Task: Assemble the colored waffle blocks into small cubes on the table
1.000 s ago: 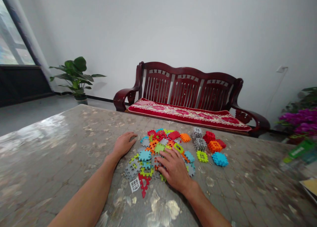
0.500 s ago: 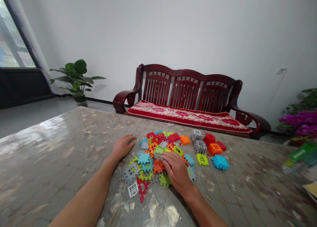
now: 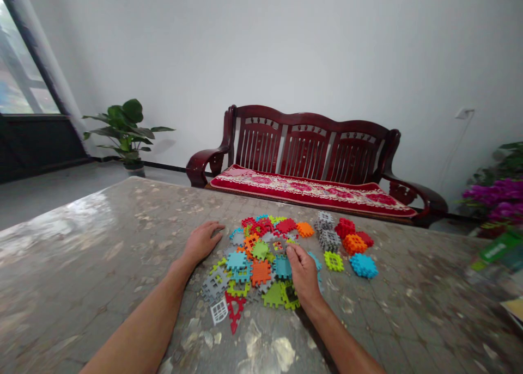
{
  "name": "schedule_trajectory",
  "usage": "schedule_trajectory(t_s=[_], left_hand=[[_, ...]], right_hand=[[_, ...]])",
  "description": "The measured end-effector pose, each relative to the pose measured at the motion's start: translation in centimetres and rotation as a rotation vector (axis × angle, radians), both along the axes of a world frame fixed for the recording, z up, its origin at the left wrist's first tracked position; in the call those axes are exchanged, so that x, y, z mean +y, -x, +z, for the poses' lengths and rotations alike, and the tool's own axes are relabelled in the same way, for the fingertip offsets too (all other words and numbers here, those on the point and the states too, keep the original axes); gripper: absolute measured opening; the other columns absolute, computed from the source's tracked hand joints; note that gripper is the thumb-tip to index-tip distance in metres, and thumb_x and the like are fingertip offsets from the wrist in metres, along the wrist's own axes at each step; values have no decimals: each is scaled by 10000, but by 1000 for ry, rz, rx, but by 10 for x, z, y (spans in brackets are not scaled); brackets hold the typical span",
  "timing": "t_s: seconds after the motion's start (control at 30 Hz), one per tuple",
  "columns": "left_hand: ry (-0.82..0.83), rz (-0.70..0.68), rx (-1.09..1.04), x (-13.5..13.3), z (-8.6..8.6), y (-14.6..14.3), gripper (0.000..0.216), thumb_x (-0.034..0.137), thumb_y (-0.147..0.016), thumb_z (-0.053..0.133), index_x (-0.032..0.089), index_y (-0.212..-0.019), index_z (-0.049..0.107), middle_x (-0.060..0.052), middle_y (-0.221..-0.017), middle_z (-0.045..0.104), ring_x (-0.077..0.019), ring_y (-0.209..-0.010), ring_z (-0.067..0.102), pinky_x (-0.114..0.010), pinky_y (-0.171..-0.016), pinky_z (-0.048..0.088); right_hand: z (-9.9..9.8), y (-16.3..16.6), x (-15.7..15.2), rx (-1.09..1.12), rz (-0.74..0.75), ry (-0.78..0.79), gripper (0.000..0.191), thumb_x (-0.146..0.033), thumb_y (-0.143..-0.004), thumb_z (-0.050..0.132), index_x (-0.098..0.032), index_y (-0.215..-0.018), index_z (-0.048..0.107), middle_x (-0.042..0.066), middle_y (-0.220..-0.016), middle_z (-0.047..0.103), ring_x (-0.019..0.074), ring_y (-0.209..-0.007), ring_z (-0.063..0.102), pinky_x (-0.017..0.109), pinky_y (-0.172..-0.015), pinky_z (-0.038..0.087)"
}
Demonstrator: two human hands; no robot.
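My right hand (image 3: 304, 270) is closed in a pinch on a grey interlocking building tile (image 3: 271, 244) with a window-like opening, held over the pile. Resting on the table left of the pile is my left hand (image 3: 203, 242), fingers stretched out and holding nothing. The pile mixes tiles in many colours, among them an orange tile (image 3: 260, 273), a light blue tile (image 3: 236, 261) and a green tile (image 3: 273, 295). At its near edge lie a red triangular piece (image 3: 234, 313) and a white window piece (image 3: 219, 311).
Right of the pile stand sorted stacks: grey tiles (image 3: 329, 240), red tiles (image 3: 345, 228), orange tiles (image 3: 354, 244) and blue tiles (image 3: 364, 265). A lime window tile (image 3: 334, 261) lies beside them. Beyond the patterned table (image 3: 102, 287) is a wooden bench (image 3: 302, 151).
My right hand has lifted from the pile, shifted slightly right, and now grips a grey tile. A blue tile and a green one are uncovered beneath it. The left hand stays put.
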State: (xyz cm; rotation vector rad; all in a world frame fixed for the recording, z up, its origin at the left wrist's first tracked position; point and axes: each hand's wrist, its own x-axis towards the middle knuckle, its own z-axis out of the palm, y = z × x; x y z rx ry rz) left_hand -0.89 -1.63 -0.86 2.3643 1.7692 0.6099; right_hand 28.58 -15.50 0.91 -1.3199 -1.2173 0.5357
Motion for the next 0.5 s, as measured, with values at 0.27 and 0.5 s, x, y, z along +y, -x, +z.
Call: schedule_trajectory(t_s=[0.27,0.5], left_hand=[[-21,11,-14,0,-1,-1,361,325,-862,499,271,-1149,711,-47,-1338,649,-232,-1216,602,-364,-1081,425],[-33,5,-4,2,-4,0,368,337,-871,484,270,-1152,711,-51,-1342,645,-228,-1214,603,-357,-1081,425]], right_hand=[[8,-8,1,5,-154,-20,391,-544,-835,525,-193,-856,694,25,-779,708,202,-737,611,301,-714,490],[9,-26,10,-18,-246,-14,353,-513,-819,519,-194,-854,665,46,-805,708,225,-780,624,330,-755,488]])
